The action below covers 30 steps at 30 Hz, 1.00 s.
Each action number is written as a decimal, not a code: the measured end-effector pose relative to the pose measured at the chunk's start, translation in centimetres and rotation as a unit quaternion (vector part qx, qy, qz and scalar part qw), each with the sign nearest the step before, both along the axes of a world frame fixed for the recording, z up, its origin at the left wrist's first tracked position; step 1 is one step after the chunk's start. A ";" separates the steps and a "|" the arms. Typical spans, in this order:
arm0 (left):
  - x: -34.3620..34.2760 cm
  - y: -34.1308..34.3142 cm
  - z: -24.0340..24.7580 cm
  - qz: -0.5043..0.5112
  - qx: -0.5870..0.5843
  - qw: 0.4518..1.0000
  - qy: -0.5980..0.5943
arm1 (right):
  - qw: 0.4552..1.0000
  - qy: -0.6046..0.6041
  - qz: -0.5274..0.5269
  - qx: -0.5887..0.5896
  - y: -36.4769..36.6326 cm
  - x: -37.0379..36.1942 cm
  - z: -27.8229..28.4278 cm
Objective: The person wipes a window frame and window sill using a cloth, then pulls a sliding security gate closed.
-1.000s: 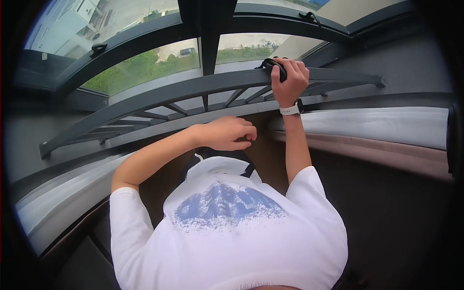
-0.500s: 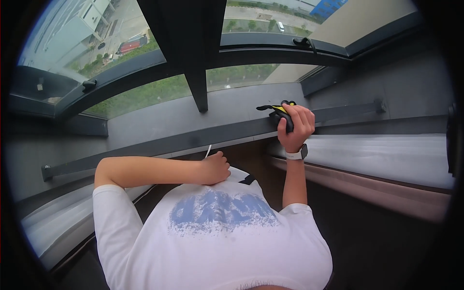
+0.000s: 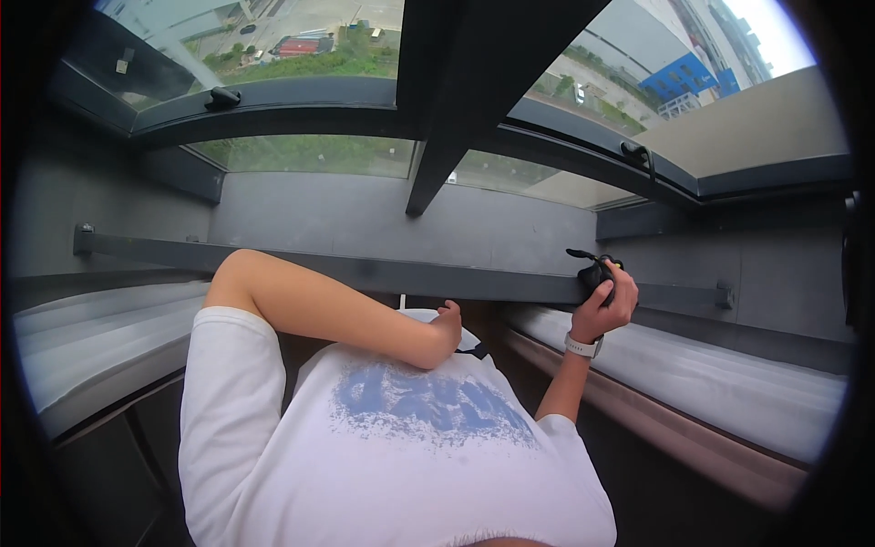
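While R hand (image 3: 614,308) grips blk obj (image 3: 596,273), rail (image 3: 437,278) nr.

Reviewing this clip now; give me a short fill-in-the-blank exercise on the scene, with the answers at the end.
1. The right hand holds a mostly ____ object.
2. The wristwatch sits on the person's ____ wrist.
3. The white T-shirt bears a ____ print across its front.

Missing words: black; right; blue.

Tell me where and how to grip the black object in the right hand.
The black object is probably best gripped by its exposed left flank, coming from the left: the right hand covers its right side, and the thin tab jutting at its top looks too slim.
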<state>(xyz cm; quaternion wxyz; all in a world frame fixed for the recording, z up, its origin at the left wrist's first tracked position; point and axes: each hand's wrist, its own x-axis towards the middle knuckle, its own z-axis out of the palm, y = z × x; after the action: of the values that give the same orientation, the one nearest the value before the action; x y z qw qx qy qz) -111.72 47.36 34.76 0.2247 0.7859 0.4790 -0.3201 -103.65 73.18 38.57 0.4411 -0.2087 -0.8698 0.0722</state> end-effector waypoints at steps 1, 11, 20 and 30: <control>-0.1 0.4 0.1 -0.007 -0.011 1.000 -0.002 | 1.000 -0.019 -0.006 -0.011 -1.8 -1.0 0.5; 2.3 -3.8 -13.1 0.433 0.096 0.806 -0.392 | 0.966 -0.132 0.213 -0.070 -17.9 -7.6 4.0; -2.4 -3.5 -3.0 0.165 -0.031 0.974 -0.151 | 0.990 -0.106 0.073 -0.050 -6.3 -3.5 3.7; -2.1 -4.3 1.1 0.128 0.137 0.974 -0.126 | 0.991 -0.079 0.080 -0.077 -2.9 -0.9 2.2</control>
<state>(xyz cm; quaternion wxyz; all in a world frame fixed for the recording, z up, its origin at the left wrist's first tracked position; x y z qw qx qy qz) -113.82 43.02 35.90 0.2128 0.7753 0.5828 -0.1185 -104.58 70.27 40.78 0.3460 -0.1772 -0.9078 0.1574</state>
